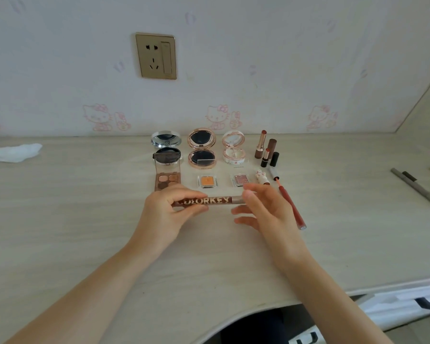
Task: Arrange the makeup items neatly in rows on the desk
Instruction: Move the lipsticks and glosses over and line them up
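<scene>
A brown lip-gloss tube (209, 201) with pale lettering lies level above the desk, held at both ends. My left hand (166, 214) grips its left end with curled fingers. My right hand (263, 209) pinches its metallic cap end between thumb and forefinger. Behind them stand three open round compacts: silver (166, 147), rose-gold (201, 148) and white (233, 147). In front of those lie an eyeshadow palette (168, 178), an orange pan (207, 181) and a pink pan (240, 180). Uncapped lipsticks (265, 150) stand at the right.
A red gloss tube (292, 207) with its wand lies diagonally right of my right hand. A crumpled tissue (15, 152) lies far left. Two grey pencils (418, 188) lie at the far right. The desk's front edge (258, 305) curves inward. A wall socket (156, 55) is above.
</scene>
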A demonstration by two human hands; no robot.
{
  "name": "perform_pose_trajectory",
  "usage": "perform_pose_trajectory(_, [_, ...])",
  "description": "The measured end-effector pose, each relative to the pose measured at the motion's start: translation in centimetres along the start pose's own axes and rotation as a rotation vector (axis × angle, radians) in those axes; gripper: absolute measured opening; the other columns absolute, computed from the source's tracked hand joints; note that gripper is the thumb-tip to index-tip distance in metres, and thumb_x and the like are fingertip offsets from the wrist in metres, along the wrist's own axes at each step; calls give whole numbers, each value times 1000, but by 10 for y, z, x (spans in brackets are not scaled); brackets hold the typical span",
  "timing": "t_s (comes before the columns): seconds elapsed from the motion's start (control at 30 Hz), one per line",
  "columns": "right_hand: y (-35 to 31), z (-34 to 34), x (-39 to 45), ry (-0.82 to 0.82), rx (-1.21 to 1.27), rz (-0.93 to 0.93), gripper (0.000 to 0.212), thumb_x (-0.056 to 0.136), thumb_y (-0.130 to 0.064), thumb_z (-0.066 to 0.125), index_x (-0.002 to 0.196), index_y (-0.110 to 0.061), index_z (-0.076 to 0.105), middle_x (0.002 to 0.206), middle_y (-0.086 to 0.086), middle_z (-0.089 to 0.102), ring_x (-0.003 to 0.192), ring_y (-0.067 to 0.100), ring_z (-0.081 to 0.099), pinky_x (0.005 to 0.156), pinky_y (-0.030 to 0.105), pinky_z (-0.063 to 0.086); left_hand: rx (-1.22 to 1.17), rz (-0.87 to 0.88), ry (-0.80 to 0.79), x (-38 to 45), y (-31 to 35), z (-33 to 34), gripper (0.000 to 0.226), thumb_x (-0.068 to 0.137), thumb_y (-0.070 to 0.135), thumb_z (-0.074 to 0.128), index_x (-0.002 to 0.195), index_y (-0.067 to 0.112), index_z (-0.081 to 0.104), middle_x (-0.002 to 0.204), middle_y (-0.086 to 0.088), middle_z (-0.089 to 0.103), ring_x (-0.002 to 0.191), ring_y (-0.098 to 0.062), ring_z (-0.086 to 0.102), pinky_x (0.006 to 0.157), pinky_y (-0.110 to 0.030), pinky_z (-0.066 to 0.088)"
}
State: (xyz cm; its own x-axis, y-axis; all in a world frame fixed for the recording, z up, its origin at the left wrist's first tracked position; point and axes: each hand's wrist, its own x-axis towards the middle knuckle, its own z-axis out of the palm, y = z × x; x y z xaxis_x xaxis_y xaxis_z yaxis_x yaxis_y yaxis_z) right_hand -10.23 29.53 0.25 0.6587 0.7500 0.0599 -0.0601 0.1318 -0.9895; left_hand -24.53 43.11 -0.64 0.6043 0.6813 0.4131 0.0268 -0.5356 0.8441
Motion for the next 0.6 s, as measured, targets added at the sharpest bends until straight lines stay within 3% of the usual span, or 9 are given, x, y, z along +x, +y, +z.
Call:
perform_pose_trajectory(0.1, [2, 0, 1, 35, -87, 4, 17, 93, -16, 58, 91, -1, 65, 80, 18, 64, 65, 24, 64, 60, 32, 57, -8, 4, -1, -1, 0, 1, 21, 66, 22, 79, 87, 24, 76, 80, 11, 69, 78, -7, 64, 73, -11, 44])
perform_pose_trajectory(0.17, [3, -1, 1, 39, -158, -40, 6, 91, -6, 60, 92, -4, 65, 92, 20, 63, 72, 20, 67, 62, 29, 58, -7, -1, -4, -1, -1, 1, 21, 66, 22, 79, 87, 25, 75, 81, 11, 69, 78, -6, 64, 73, -11, 44])
perform_pose_trajectory(0.27, [4, -3, 1, -19, -205, -109, 16, 86, 8, 60, 97, -4, 61, 103, 15, 63, 88, 18, 69, 71, 30, 59, 6, -7, 1, 0, -3, 0, 21, 68, 17, 80, 88, 21, 77, 81, 8, 70, 79, -7, 64, 74, -12, 45])
perform_pose_trajectory(0.37, [4, -3, 1, 6, -136, -83, 23, 85, -3, 67, 106, -9, 59, 103, 11, 65, 90, 20, 69, 74, 34, 59, 25, 13, 2, 0, -3, 0, 23, 67, 17, 80, 89, 16, 77, 83, 5, 70, 80, -9, 65, 76, -13, 45])
perform_pose_trajectory(0.47, [2, -1, 2, 60, -78, 15, 14, 91, -18, 62, 100, -8, 65, 98, 18, 66, 80, 23, 70, 70, 35, 60, 27, 33, 0, -1, -3, 1, 23, 67, 17, 81, 89, 17, 77, 81, 6, 69, 78, -7, 64, 75, -12, 44])
perform_pose_trajectory(0.6, [4, 0, 2, 52, -139, -21, 8, 91, -8, 61, 93, -4, 67, 93, 20, 67, 74, 19, 70, 66, 27, 59, 19, 37, -7, -1, -3, 1, 22, 69, 14, 80, 90, 20, 76, 81, 6, 69, 78, -9, 64, 74, -13, 46])
